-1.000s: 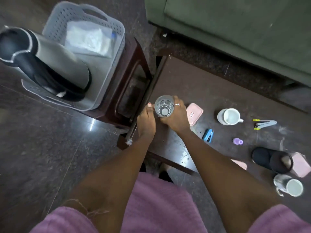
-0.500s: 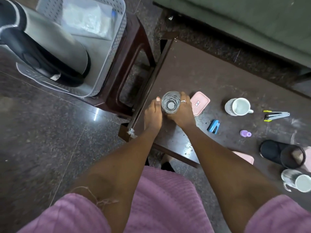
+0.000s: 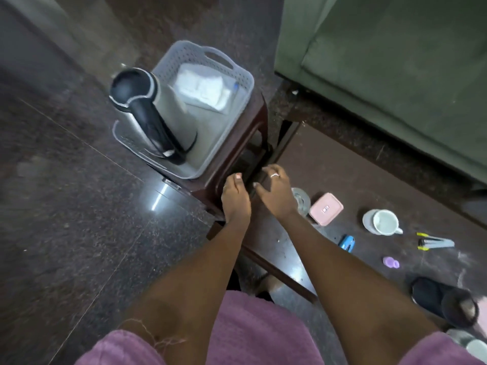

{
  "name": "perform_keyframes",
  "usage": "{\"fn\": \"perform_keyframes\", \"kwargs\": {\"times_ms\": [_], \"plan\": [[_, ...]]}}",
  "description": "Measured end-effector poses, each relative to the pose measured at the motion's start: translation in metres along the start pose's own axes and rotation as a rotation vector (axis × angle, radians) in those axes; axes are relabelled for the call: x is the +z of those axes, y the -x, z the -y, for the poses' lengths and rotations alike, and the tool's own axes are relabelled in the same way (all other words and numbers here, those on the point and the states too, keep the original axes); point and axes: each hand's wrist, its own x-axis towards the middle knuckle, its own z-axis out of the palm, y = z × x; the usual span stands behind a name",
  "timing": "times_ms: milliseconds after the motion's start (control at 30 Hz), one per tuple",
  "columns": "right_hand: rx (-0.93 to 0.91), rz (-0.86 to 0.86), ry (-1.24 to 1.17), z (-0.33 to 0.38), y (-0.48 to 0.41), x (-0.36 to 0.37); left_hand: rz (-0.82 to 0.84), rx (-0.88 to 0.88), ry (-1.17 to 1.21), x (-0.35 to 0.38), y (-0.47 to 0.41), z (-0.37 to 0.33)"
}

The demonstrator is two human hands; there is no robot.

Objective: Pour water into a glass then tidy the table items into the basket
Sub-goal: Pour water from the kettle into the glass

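Big green sofa (image 3: 395,75) fills the top right, sitting on a dark speckled stone floor (image 3: 66,206). In front of it is a low dark brown table (image 3: 342,167) with most of the clutter on it, and just beside the table's left end is a dark wooden stool (image 3: 237,159) carrying the grey perforated basket (image 3: 200,56).

Inside the basket there's a steel electric kettle (image 3: 147,109) with a black lid and handle, tilted toward the near left side, plus a clear bag of something white (image 3: 203,88) lying at the far end.

The person is in pink sleeves (image 3: 250,333) with both arms reaching forward. Left hand (image 3: 235,198) and right hand (image 3: 274,191) are up at the gap between the stool and the table's left edge, close together. Fingers look loosely curled with nothing in them, though it's blurry so I can't tell if they're pressing on the table's edge or just over it.

The glass (image 3: 301,200) stands on the table just behind the right wrist, partly hidden by it, not held. Next to it is a pink lidded box (image 3: 326,208), then a white mug (image 3: 382,222), and further right a grey clip-like tool with yellow tips (image 3: 434,243). Nearer the camera: a small blue stapler (image 3: 347,243), a little purple cap (image 3: 391,262), a black mesh pen cup (image 3: 445,301) lying on its side, and 1 more mug (image 3: 471,343) at the bottom right corner.
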Motion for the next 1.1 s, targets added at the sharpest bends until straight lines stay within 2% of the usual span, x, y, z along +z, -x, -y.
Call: {"fn": "perform_keyframes", "kwargs": {"times_ms": [167, 300, 400, 567, 733, 900, 1100], "plan": [[-0.096, 0.112, -0.295, 0.11, -0.02, 0.028, -0.333, -0.013, 0.121, -0.052, -0.028, 0.0], [-0.045, 0.31, -0.429, 0.167, -0.027, 0.056, -0.427, 0.02, 0.3, -0.092, -0.062, -0.006], [-0.024, 0.322, -0.447, 0.186, -0.031, 0.069, -0.423, 0.028, 0.375, -0.116, -0.088, -0.016], [0.068, 0.302, -0.404, 0.203, -0.046, 0.076, -0.388, 0.161, 0.298, -0.142, -0.122, -0.029], [0.097, 0.224, -0.436, 0.212, -0.055, 0.071, -0.235, 0.199, 0.19, -0.155, -0.134, -0.036], [0.073, 0.177, -0.463, 0.23, -0.071, 0.042, -0.174, 0.229, 0.012, -0.157, -0.136, -0.046], [0.067, 0.106, -0.451, 0.234, -0.07, -0.022, -0.153, 0.388, -0.133, -0.14, -0.104, -0.076]]}}
